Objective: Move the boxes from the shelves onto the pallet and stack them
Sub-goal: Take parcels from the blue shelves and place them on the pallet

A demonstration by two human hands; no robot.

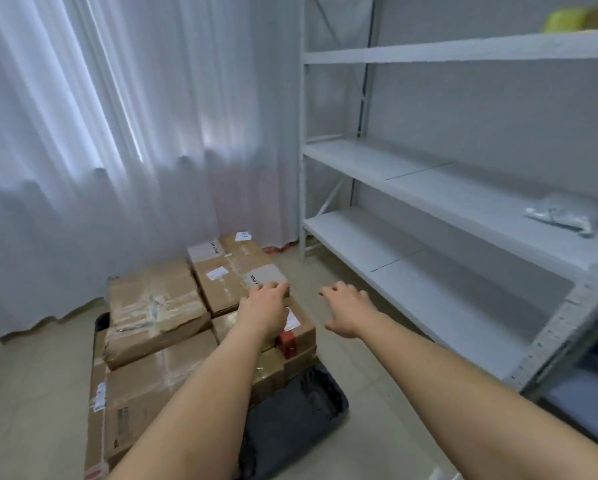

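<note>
Several brown cardboard boxes are stacked on a dark pallet (290,420) on the floor. My left hand (264,308) rests its fingers on the near corner of the far taped box (228,271), above a smaller box with red tape (299,332). A crumpled box (155,306) lies on top at the left, over a large box (134,393). My right hand (347,308) hovers open in the air to the right of the stack, touching nothing. The white shelves (429,188) stand at the right, with no boxes on the visible levels.
A white curtain (100,150) hangs behind the stack. A grey plastic bag (564,213) lies on the middle shelf at the right. Something yellow (564,19) sits on the top shelf. Beige floor tiles (325,278) run between the pallet and the shelves.
</note>
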